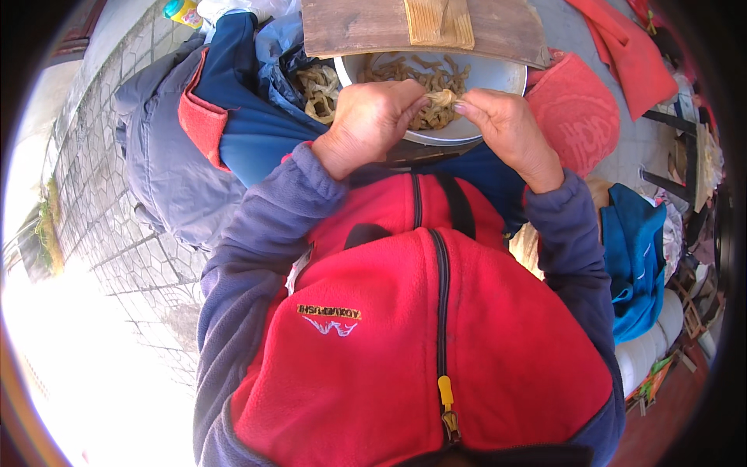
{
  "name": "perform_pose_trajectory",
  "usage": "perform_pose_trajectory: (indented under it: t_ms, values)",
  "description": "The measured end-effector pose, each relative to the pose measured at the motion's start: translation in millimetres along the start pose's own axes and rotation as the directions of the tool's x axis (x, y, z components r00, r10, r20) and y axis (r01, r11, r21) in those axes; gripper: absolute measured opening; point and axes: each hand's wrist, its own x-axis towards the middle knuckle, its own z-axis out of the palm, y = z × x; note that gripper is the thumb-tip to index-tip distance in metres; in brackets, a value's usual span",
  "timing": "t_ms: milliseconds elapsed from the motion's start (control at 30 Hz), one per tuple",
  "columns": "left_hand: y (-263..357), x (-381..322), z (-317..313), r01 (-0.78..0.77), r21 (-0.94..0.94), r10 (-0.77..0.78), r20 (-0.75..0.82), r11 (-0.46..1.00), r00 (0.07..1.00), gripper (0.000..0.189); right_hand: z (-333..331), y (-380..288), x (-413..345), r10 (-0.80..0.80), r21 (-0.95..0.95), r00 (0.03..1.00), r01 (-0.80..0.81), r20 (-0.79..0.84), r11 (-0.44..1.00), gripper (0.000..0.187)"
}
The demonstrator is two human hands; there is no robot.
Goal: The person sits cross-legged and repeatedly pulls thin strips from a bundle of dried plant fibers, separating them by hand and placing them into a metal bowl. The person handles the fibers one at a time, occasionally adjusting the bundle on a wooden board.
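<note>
Between the fingertips of both hands is a twisted, pale tan knotted strip (442,97). My left hand (373,119) pinches its left end and my right hand (509,125) its right end. Directly beneath, a pale round basin (417,138) holds brown twisted strips (435,73), perhaps dried vegetable; what they are I cannot tell. A wooden board (362,28) with a lighter wood block (440,23) on it covers the basin's far side. Left of the basin, a dark plastic bag (277,67) contains more pale strips (318,87).
Red cloths (575,117) lie to the right, by a dark metal frame (671,122). A teal cloth (633,262) rests over a white rounded object (653,341). Grey padded fabric (175,152) and a yellow container with a green lid (184,11) are at left on the paving (96,175).
</note>
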Motion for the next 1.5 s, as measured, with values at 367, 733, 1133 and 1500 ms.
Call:
perform_pose_trajectory:
  t_ms: [367,733,1133,1500]
  values:
    - [6.4,16.9,7.8,0.007,-0.130,0.002,0.070,0.991,0.998,0.014,-13.6,-20.4,18.5,-0.290,-0.314,0.957,0.279,0.011,0.908,0.015]
    - [-5.1,37.3,-3.3,0.359,-0.526,-0.186,0.353,0.771,0.917,0.024,-29.4,-1.7,21.7,0.123,0.244,0.988,-0.144,0.097,0.959,0.017]
    - [-61.6,102.6,3.9,0.355,-0.478,-0.338,0.125,0.803,0.933,0.018,-15.4,44.6,81.8,0.141,0.248,0.945,-0.067,-0.295,0.967,0.016]
    - [-64.1,107.4,20.6,0.354,0.131,-0.353,-0.027,0.926,0.935,0.020,-2.1,79.0,80.4,-0.080,-0.184,0.897,-0.002,-0.434,0.983,0.013]
